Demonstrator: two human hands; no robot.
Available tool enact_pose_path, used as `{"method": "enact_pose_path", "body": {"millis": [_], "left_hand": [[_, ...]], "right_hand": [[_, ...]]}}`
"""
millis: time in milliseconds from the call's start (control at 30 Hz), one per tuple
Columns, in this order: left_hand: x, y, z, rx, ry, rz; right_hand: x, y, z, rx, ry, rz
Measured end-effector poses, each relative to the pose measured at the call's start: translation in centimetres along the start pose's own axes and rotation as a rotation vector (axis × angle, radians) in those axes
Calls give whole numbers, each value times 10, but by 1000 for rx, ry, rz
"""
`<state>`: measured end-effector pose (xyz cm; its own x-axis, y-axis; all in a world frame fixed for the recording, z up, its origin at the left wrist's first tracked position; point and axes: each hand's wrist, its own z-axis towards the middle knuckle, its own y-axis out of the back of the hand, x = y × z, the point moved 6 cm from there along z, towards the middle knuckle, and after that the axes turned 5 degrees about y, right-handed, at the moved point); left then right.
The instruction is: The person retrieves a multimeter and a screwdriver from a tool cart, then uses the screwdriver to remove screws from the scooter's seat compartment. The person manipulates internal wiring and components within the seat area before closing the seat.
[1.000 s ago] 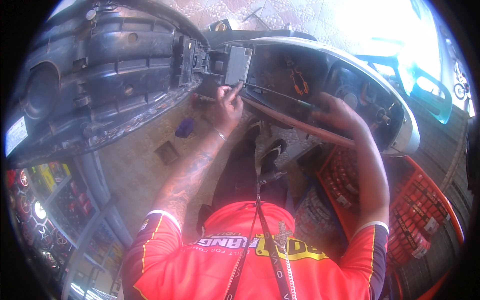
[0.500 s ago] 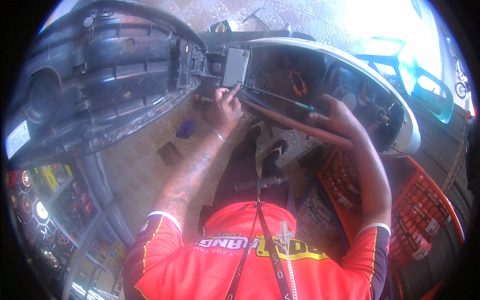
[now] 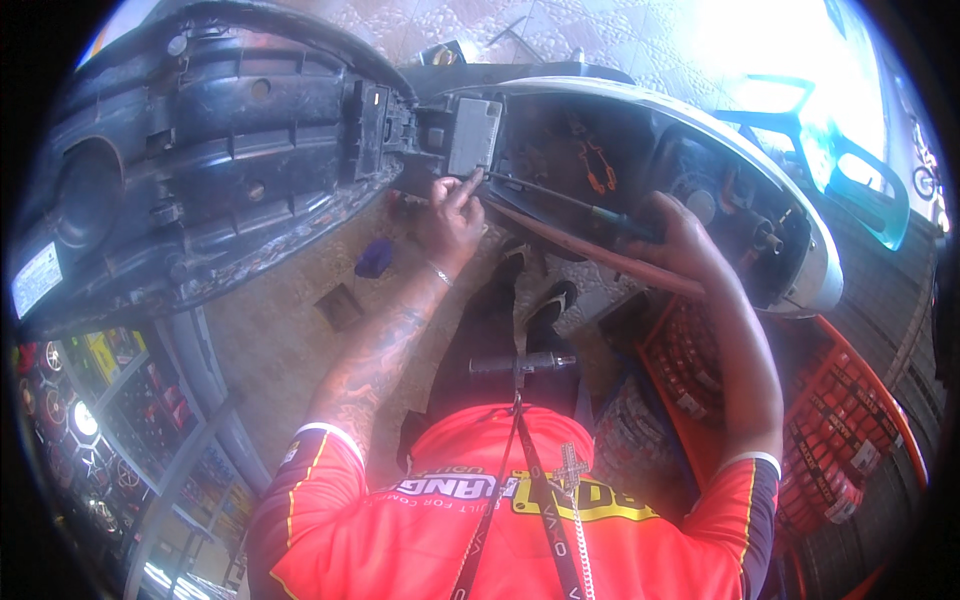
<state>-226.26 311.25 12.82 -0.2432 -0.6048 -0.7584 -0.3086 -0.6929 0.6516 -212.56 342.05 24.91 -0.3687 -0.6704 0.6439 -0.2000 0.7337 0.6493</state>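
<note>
My right hand [image 3: 685, 235] is closed around the handle of a long screwdriver [image 3: 545, 191] with a green collar. Its thin shaft runs left across the open storage well [image 3: 545, 140] of a scooter, and its tip meets the near corner of a grey battery [image 3: 474, 135]. At that corner is my left hand [image 3: 457, 222], fingers bent and pinched beside the tip; whatever they hold there is too small to make out. An orange wire-like loop [image 3: 598, 165] lies inside the well.
The raised seat [image 3: 210, 140], underside showing, fills the left. A red crate [image 3: 835, 440] of wrapped goods stands at my right, and a turquoise chair [image 3: 865, 190] is beyond the scooter's tail. A purple object [image 3: 374, 258] lies on the floor. Display shelves [image 3: 120, 420] stand lower left.
My right hand has turned slightly on the screwdriver handle, and more of the handle shows. My left hand stays at the battery corner. The black cylinder hanging from my lanyard has swung a little.
</note>
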Motion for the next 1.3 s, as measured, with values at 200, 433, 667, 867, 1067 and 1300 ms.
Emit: {"method": "enact_pose_path", "body": {"millis": [200,433,667,867,1067,1300], "left_hand": [[3,-2,0,13,14,-2],[2,-1,0,-2,1,45],[8,-5,0,42,49,-4],[4,-1,1,22,7,15],[0,2,1,6,-22,78],[2,0,0,22,13,74]], "right_hand": [[-24,-8,-1,163,-394,115],[1,-1,-2,-48,65,-44],[-21,-10,0,52,-264,78],[-1,1,2,-72,81,-96],[-21,-8,3,124,-295,121],[-1,0,7,18,5,-174]]}}
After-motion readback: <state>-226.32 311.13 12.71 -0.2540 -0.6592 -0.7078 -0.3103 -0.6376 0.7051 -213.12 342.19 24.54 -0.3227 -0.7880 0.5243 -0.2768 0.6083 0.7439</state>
